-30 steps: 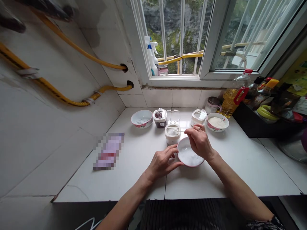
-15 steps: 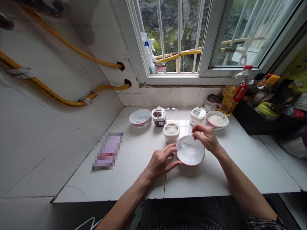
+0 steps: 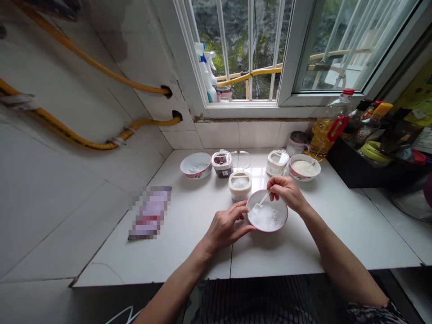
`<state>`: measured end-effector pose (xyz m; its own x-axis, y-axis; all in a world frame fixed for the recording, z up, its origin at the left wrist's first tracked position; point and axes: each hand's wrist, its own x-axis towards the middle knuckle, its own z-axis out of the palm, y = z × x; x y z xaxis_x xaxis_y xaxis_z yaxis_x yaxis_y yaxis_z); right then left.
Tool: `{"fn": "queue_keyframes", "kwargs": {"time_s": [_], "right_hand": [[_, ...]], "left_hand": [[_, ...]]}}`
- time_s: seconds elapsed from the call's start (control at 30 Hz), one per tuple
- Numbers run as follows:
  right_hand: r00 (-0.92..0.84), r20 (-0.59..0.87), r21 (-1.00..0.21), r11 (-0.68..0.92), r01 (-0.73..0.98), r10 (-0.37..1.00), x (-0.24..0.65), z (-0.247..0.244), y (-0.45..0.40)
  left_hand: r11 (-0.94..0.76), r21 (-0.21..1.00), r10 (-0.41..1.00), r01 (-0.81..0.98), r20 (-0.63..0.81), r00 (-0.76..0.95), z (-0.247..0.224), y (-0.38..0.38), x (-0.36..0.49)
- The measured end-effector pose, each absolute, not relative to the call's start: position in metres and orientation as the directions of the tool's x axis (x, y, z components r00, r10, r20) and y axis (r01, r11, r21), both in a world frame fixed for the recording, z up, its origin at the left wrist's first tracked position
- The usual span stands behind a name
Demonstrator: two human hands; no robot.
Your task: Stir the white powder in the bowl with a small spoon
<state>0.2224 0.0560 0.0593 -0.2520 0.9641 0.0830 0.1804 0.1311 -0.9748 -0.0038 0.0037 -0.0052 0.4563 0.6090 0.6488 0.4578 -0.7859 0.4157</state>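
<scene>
My left hand (image 3: 232,223) grips the left rim of a pink-edged white bowl (image 3: 281,215), thumb and fingers around its side. White grains (image 3: 268,218) cover the bowl's bottom. Between the fingertips of my right hand (image 3: 284,191) is the handle of a small white spoon (image 3: 262,201), its head down in the grains at the bowl's left side. Just behind the bowl stands a white jar (image 3: 240,187) with its clear lid flipped up and white grains inside.
Behind sit a flowered bowl (image 3: 196,165), a jar of dark red contents (image 3: 222,164), another lidded jar (image 3: 277,163) and a bowl of pale powder (image 3: 304,168). At right are an oil bottle (image 3: 324,135) and a black bottle rack (image 3: 351,168). A blurred purple packet (image 3: 150,213) lies left.
The spoon's head has moved slightly left and down into the grains, and my right hand has shifted a little left. My left hand still holds the bowl.
</scene>
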Motion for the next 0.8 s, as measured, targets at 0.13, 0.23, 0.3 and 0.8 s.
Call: {"fn": "queue_keyframes", "kwargs": {"time_s": [0.13,0.23,0.3,0.8], "right_hand": [[-0.200,0.089,-0.971,0.130,0.200,0.976,0.2236,0.0587,0.0584],[-0.212,0.069,-0.974,0.111,0.196,0.975,0.2230,0.0563,0.0598],[-0.224,0.059,-0.977,0.102,0.186,0.973,0.2233,0.0552,0.0605],[-0.250,0.122,-0.949,0.186,0.255,0.961,0.2219,0.0565,0.0569]], "left_hand": [[-0.780,0.426,0.618,0.458,0.640,0.457,-0.0058,0.0036,-0.0045],[-0.778,0.429,0.621,0.458,0.637,0.458,-0.0060,0.0035,-0.0046],[-0.782,0.425,0.616,0.456,0.640,0.459,-0.0057,0.0036,-0.0045],[-0.788,0.424,0.609,0.447,0.646,0.460,-0.0050,0.0038,-0.0045]]}}
